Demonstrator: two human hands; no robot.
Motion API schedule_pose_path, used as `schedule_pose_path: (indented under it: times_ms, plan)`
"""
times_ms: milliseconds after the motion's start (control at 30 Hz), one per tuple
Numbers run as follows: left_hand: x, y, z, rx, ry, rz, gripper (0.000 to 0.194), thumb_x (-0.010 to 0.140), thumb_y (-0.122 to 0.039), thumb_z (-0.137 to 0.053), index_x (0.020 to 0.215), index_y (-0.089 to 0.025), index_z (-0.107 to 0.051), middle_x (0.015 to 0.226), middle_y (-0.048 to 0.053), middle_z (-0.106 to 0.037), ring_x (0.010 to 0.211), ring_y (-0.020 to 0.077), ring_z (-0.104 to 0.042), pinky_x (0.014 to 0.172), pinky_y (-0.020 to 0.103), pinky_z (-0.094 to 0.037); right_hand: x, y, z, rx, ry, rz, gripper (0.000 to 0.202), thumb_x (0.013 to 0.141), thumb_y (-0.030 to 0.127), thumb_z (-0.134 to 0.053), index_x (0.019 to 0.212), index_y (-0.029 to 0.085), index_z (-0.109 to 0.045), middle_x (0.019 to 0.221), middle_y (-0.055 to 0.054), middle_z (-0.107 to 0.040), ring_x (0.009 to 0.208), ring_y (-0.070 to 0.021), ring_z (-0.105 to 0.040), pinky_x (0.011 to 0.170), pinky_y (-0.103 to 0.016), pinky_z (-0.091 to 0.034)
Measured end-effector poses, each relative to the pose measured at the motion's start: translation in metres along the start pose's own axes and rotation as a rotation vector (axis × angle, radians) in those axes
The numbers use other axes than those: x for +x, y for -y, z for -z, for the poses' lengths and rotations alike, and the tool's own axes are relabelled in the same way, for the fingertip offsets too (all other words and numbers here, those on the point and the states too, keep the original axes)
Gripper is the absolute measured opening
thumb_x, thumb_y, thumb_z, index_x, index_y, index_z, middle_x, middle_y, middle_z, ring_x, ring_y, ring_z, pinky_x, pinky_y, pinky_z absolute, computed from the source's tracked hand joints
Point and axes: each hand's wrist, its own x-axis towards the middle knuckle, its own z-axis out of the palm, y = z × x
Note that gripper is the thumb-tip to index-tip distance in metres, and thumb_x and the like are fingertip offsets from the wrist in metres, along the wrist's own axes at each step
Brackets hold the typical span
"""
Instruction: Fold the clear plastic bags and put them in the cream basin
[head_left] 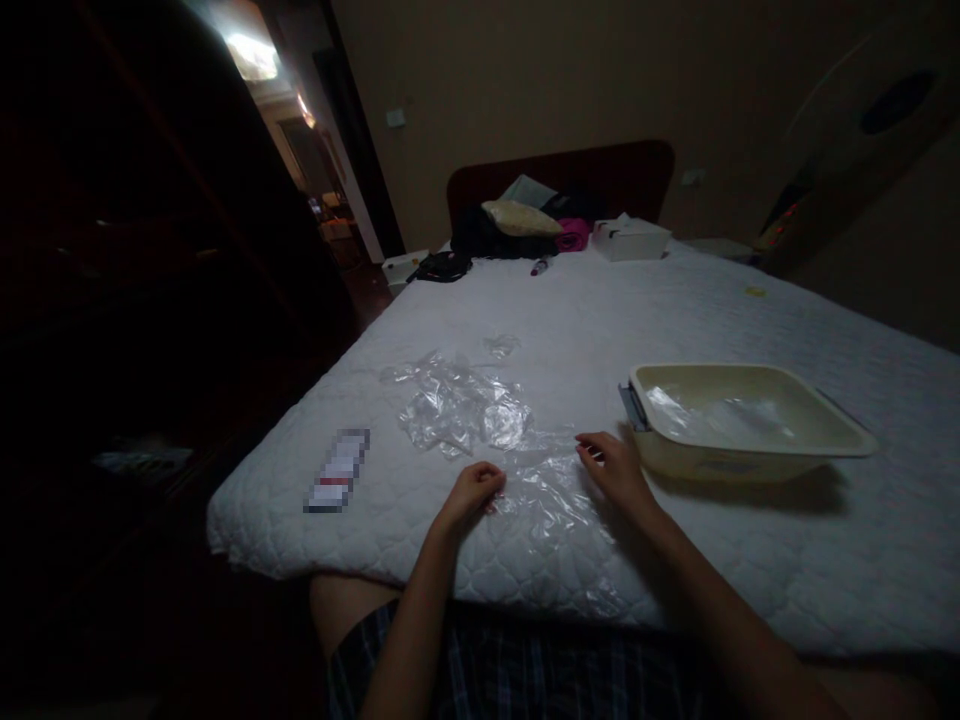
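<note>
A clear plastic bag (551, 495) lies spread on the white quilted bed, between my two hands. My left hand (477, 490) is closed in a pinch at the bag's left edge. At the bag's upper right, my right hand (613, 470) hovers with thumb and fingers apart and nothing visible between them. Just beyond my left hand lies a crumpled heap of clear plastic bags (450, 405), with a smaller crumpled piece (502, 346) behind it. To the right of my right hand stands a cream plastic bin (750, 465), with clear plastic inside and a grey latch on its left side.
A pixelated flat object (337, 472) rests on the bed's (720, 560) left side. Toward the headboard (630, 165) are dark bundles, a pillow (521, 217), a magenta roll (574, 234) and a white box (631, 240). A fan (896, 102) stands at right.
</note>
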Motion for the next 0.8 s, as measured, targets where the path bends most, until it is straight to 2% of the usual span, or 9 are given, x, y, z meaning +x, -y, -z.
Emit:
schedule_pose_path:
  times_ms: [67, 167, 267, 367, 467, 600, 700, 800]
  plan:
    - [-0.001, -0.001, -0.001, -0.009, -0.022, 0.002, 0.034, 0.063, -0.044, -0.066, 0.075, -0.014, -0.055, 0.056, -0.005, -0.046, 0.040, 0.0044, -0.040, 0.035, 0.016, -0.034, -0.017, 0.029, -0.010, -0.048, 0.079, 0.128, 0.019, 0.083, 0.023, -0.045, 0.093, 0.016, -0.060, 0.086, -0.007, -0.062, 0.075, -0.0159, -0.058, 0.070, -0.028, -0.046]
    - [-0.004, -0.003, -0.002, -0.025, -0.009, -0.020, 0.034, 0.064, -0.044, -0.065, 0.076, -0.014, -0.055, 0.058, -0.004, -0.046, 0.044, 0.0051, -0.042, 0.036, 0.016, -0.035, -0.045, 0.060, -0.039, -0.245, 0.183, 0.386, 0.017, 0.084, 0.018, -0.044, 0.091, 0.016, -0.060, 0.081, -0.007, -0.061, 0.076, -0.0171, -0.056, 0.068, -0.029, -0.043]
    - [-0.007, -0.005, -0.002, -0.046, -0.004, -0.015, 0.033, 0.063, -0.043, -0.066, 0.076, -0.014, -0.055, 0.058, -0.005, -0.045, 0.044, 0.0048, -0.040, 0.036, 0.015, -0.034, -0.069, 0.070, -0.071, -0.415, 0.169, 0.645, 0.015, 0.084, 0.014, -0.045, 0.079, 0.015, -0.059, 0.069, -0.006, -0.058, 0.066, -0.0171, -0.052, 0.062, -0.030, -0.039]
    - [-0.008, -0.007, -0.003, -0.075, -0.010, 0.002, 0.035, 0.061, -0.043, -0.068, 0.077, -0.014, -0.055, 0.057, -0.006, -0.044, 0.043, 0.0043, -0.039, 0.037, 0.015, -0.033, -0.080, 0.071, -0.094, -0.494, 0.116, 0.769, 0.014, 0.082, 0.009, -0.045, 0.083, 0.013, -0.059, 0.070, -0.006, -0.058, 0.067, -0.0181, -0.051, 0.063, -0.032, -0.036]
    - [-0.008, -0.008, -0.004, -0.086, -0.015, 0.002, 0.035, 0.061, -0.043, -0.068, 0.076, -0.014, -0.055, 0.057, -0.006, -0.047, 0.043, 0.0047, -0.041, 0.037, 0.016, -0.032, -0.082, 0.070, -0.102, -0.548, 0.108, 0.749, 0.017, 0.081, 0.005, -0.045, 0.086, 0.011, -0.059, 0.072, -0.007, -0.058, 0.068, -0.0192, -0.051, 0.063, -0.033, -0.035]
    - [-0.007, -0.004, -0.004, -0.069, -0.015, -0.040, 0.034, 0.067, -0.047, -0.062, 0.074, -0.014, -0.054, 0.056, -0.003, -0.050, 0.042, 0.0059, -0.043, 0.037, 0.017, -0.032, -0.080, 0.071, -0.104, -0.594, 0.135, 0.655, 0.015, 0.079, 0.005, -0.047, 0.080, 0.014, -0.059, 0.068, -0.006, -0.058, 0.064, -0.0194, -0.050, 0.062, -0.033, -0.034]
    - [-0.008, 0.001, -0.001, -0.129, -0.086, -0.129, 0.034, 0.071, -0.048, -0.057, 0.077, -0.015, -0.053, 0.064, -0.001, -0.055, 0.046, 0.0072, -0.048, 0.040, 0.018, -0.035, -0.080, 0.072, -0.101, -0.577, 0.186, 0.614, 0.013, 0.079, 0.006, -0.049, 0.076, 0.015, -0.059, 0.068, -0.005, -0.059, 0.066, -0.0192, -0.051, 0.065, -0.033, -0.035]
    - [-0.012, 0.003, 0.007, -0.200, -0.148, -0.195, 0.029, 0.068, -0.040, -0.062, 0.083, -0.017, -0.056, 0.070, 0.000, -0.056, 0.057, 0.0101, -0.054, 0.050, 0.020, -0.042, -0.079, 0.075, -0.095, -0.478, 0.242, 0.518, 0.014, 0.080, 0.008, -0.049, 0.075, 0.015, -0.059, 0.071, -0.006, -0.060, 0.069, -0.0181, -0.053, 0.068, -0.031, -0.036]
